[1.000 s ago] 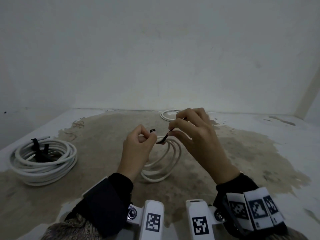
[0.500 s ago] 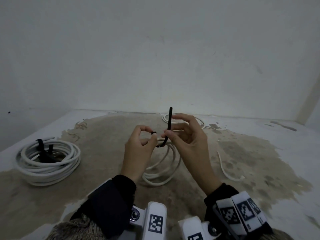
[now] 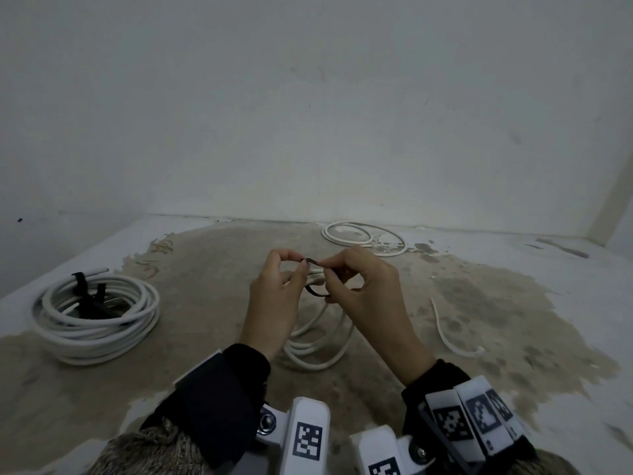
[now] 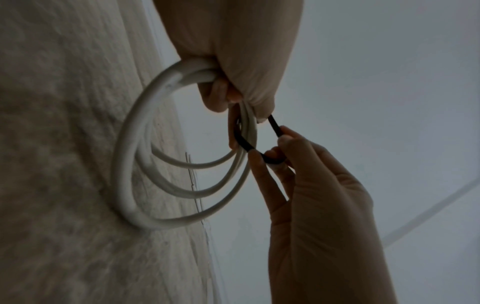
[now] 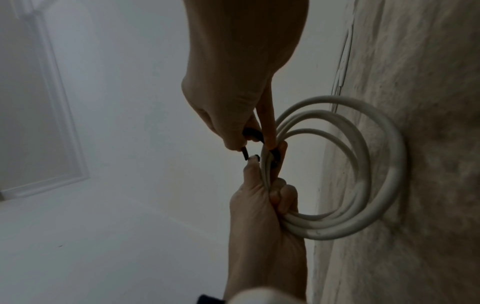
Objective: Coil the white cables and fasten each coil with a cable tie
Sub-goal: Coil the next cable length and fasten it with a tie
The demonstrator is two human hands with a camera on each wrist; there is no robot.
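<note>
A small white cable coil [image 3: 318, 353] hangs from my left hand [image 3: 297, 267], its lower loops touching the floor. The lower fingers of the left hand [image 4: 233, 61] curl round the bundled strands [image 4: 127, 164], and its thumb and forefinger pinch one end of a black cable tie [image 3: 314, 292]. The tie [image 4: 245, 143] loops under the strands [image 5: 376, 164]. My right hand [image 3: 324, 269] pinches the tie's other end [image 5: 251, 133] and holds it against the left fingertips above the coil.
A larger white coil [image 3: 96, 320] bound with black ties lies on the floor at the left. Another loose white coil [image 3: 356, 234] lies by the far wall. A short curved cable piece [image 3: 448, 334] lies to the right. Walls close in at back and left.
Half a second ago the tie's free end stood upright in my right hand. It is now bent down over the strands to meet the left fingertips, closing a loop.
</note>
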